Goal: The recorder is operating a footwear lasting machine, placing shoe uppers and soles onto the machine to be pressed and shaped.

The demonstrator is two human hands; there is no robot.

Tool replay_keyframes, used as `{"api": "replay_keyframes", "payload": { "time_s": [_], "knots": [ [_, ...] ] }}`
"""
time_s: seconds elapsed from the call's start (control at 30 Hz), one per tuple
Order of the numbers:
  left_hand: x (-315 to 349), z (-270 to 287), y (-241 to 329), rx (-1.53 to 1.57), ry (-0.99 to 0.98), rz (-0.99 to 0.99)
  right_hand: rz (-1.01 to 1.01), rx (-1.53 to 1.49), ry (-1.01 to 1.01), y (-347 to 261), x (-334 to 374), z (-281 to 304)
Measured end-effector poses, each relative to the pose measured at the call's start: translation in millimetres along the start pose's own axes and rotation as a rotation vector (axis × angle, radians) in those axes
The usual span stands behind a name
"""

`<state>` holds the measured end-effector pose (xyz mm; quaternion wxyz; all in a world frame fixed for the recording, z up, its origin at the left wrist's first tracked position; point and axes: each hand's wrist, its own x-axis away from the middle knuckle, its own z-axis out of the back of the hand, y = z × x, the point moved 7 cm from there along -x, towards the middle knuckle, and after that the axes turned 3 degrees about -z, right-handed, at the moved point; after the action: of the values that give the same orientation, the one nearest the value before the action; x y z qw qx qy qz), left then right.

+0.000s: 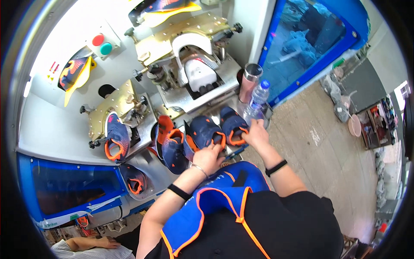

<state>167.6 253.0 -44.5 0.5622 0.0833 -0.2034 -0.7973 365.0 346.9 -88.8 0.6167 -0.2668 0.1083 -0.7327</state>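
Observation:
Two navy shoe uppers with orange lining lie side by side on the metal ledge in front of me. My left hand (208,158) has its fingers closed at the orange collar of the left-hand shoe upper (204,129). At the collar of the other shoe upper (230,119), my right hand (257,134) grips the edge with thumb and fingers. The fingertips of both hands are partly hidden by the collars. Left of my left hand, more navy and orange shoe uppers (173,149) lean together, one with its orange tongue raised.
A clear water bottle (258,100) and a pinkish tumbler (250,82) stand just beyond my right hand. Behind the ledge are brass-coloured clamp plates (183,36) and a white mould (200,73). Another shoe upper (117,138) sits at the left station. Red and green buttons (105,48) are upper left.

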Motion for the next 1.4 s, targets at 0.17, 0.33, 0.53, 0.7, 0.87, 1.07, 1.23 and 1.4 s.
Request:
{"api": "replay_keyframes", "payload": {
  "time_s": [0.17,0.33,0.53,0.7,0.87,1.07,1.23,1.4],
  "knots": [
    [19.6,47.1,4.3,0.255,0.243,-0.035,0.707,-0.137,0.470,-141.4,48.2,120.5],
    [34.3,77.5,17.8,0.325,0.276,-0.058,1.200,-0.288,0.941,-309.7,16.2,236.9],
    [65.7,72.6,9.8,0.527,0.270,-0.022,0.977,-0.040,0.579,-397.4,-114.0,259.9],
    [79.7,66.7,-19.2,0.750,0.266,0.082,1.088,-0.101,0.344,-381.0,-56.8,234.9],
    [54.5,61.5,-34.6,1.262,0.252,0.173,1.063,-0.247,0.549,-262.8,33.1,155.1],
    [-9.6,63.4,-20.2,1.882,0.205,0.174,0.875,-0.265,0.343,-171.6,84.4,92.2],
    [-67.9,74.6,-15.0,2.026,0.301,0.067,0.914,-0.173,0.271,-200.1,57.4,119.5],
    [-94.4,91.5,-27.6,1.941,0.404,0.094,1.093,-0.187,0.350,-226.5,36.1,138.9]
  ]
}}
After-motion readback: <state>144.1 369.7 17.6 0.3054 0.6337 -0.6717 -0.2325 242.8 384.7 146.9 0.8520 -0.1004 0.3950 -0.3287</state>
